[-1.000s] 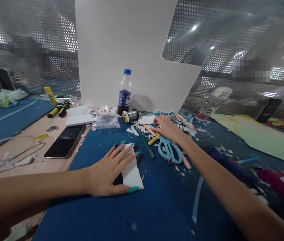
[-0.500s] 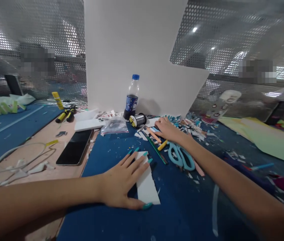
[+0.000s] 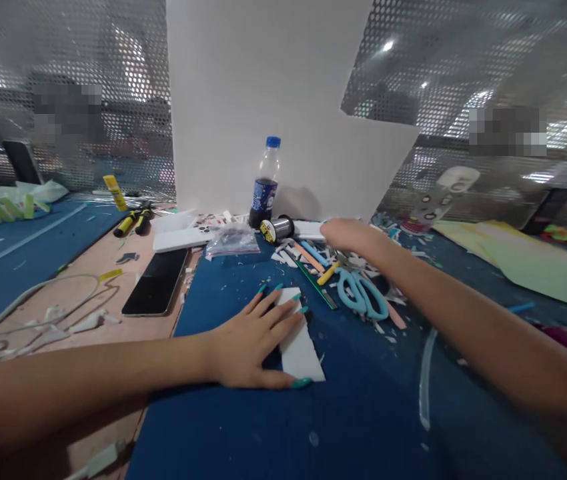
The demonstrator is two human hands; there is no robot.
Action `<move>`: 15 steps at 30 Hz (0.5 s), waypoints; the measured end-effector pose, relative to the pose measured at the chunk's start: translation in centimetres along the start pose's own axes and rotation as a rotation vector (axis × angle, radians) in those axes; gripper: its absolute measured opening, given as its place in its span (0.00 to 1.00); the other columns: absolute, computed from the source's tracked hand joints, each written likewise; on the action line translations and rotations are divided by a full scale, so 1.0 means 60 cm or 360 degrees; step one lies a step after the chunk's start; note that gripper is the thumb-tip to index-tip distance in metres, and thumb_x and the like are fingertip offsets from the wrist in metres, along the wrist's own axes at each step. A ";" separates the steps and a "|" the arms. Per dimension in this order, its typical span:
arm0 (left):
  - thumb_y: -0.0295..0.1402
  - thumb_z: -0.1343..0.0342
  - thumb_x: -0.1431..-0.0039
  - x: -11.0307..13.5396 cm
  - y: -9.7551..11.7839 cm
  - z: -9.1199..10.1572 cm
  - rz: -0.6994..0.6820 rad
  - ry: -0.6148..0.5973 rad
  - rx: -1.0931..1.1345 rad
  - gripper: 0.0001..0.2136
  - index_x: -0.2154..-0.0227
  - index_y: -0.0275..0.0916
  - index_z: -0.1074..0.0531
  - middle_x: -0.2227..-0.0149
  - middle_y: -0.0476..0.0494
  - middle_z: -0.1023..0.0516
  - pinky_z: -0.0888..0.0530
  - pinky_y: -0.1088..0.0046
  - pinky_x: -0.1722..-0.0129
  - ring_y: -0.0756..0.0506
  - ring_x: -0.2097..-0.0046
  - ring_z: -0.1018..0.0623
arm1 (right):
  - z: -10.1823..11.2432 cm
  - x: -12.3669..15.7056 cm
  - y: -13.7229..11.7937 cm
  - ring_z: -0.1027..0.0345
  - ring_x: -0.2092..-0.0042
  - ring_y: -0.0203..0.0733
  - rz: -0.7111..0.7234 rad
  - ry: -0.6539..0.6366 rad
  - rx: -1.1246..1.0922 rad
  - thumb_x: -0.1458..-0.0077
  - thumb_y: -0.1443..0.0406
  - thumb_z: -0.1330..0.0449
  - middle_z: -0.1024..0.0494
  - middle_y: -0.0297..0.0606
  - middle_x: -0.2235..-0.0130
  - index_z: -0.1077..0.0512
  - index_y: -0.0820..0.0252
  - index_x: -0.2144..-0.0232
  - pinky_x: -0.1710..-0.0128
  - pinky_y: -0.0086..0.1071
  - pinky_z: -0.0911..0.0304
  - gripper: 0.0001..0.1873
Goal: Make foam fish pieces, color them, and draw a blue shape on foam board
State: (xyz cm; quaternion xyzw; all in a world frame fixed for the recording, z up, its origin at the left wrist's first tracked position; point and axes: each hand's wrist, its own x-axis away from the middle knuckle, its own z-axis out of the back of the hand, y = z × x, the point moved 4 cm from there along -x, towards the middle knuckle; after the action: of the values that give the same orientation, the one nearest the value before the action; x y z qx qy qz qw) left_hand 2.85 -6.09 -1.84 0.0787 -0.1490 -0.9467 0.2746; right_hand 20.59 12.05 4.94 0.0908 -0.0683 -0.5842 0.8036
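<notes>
My left hand [image 3: 253, 340] lies flat with spread fingers on a white foam piece [image 3: 301, 347] on the blue cutting mat [image 3: 283, 427]. My right hand [image 3: 346, 235] reaches far across the mat and hovers over a heap of scraps, just beyond the light blue scissors [image 3: 361, 295]. Its fingers are curled under and hidden from me. A green ruler [image 3: 316, 285], a yellow marker [image 3: 327, 273] and orange and blue strips lie beside it. A wire spool [image 3: 276, 229] sits just left of that hand.
A cola bottle [image 3: 265, 183] stands before a tall white board [image 3: 263, 100]. A black phone [image 3: 157, 283], white cables [image 3: 33, 307], yellow-handled tools [image 3: 132, 221] and a plastic bag [image 3: 233, 240] lie at left. Yellow paper [image 3: 528, 257] lies at right.
My right hand has lifted off the scrap pile and shifted slightly right, with its fingers now curled out of sight. My left hand stays pressed on the foam piece.
</notes>
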 end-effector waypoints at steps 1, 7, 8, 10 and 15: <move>0.56 0.54 0.46 0.000 0.000 -0.001 -0.0018 -0.0013 -0.0005 0.41 0.38 0.31 0.54 0.35 0.29 0.53 0.51 0.40 0.41 0.26 0.35 0.57 | 0.012 0.017 0.007 0.31 0.58 0.40 -0.0044 -0.0022 0.0008 0.42 0.61 0.44 0.28 0.41 0.56 0.32 0.63 0.55 0.60 0.39 0.33 0.14; 0.55 0.55 0.44 0.009 0.003 -0.003 -0.0161 0.0179 -0.0004 0.42 0.37 0.32 0.63 0.36 0.25 0.53 0.42 0.49 0.42 0.30 0.35 0.51 | 0.067 0.172 -0.022 0.30 0.59 0.51 -0.0071 0.0223 -0.0170 0.38 0.64 0.53 0.25 0.52 0.61 0.32 0.68 0.53 0.63 0.38 0.39 0.16; 0.53 0.55 0.43 0.013 0.001 0.004 -0.0115 0.0390 -0.0018 0.41 0.37 0.31 0.65 0.36 0.23 0.53 0.41 0.49 0.42 0.31 0.36 0.49 | 0.069 0.200 -0.037 0.30 0.61 0.47 -0.0044 0.0243 -0.0235 0.38 0.63 0.54 0.24 0.49 0.61 0.33 0.65 0.52 0.64 0.36 0.39 0.17; 0.50 0.55 0.41 0.025 0.001 0.020 -0.0050 0.0861 -0.0102 0.38 0.38 0.31 0.63 0.39 0.22 0.50 0.41 0.48 0.43 0.32 0.37 0.47 | 0.065 0.253 -0.071 0.31 0.69 0.39 0.0040 0.0219 -0.0412 0.38 0.61 0.53 0.24 0.40 0.66 0.31 0.61 0.56 0.69 0.31 0.40 0.15; 0.40 0.63 0.34 0.042 0.035 0.037 -0.0322 0.1098 -0.0259 0.17 0.54 0.32 0.39 0.64 0.37 0.29 0.29 0.68 0.66 0.45 0.64 0.29 | 0.058 0.356 -0.139 0.36 0.73 0.33 0.0419 0.0304 -0.1391 0.41 0.65 0.50 0.27 0.37 0.70 0.29 0.61 0.61 0.73 0.28 0.42 0.11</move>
State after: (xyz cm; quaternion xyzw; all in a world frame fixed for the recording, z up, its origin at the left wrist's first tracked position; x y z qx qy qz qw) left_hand 1.24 -8.62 0.76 0.3856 0.0368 -0.8956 0.2189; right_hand 18.66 -10.99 6.55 -0.2122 0.2475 -0.4402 0.8366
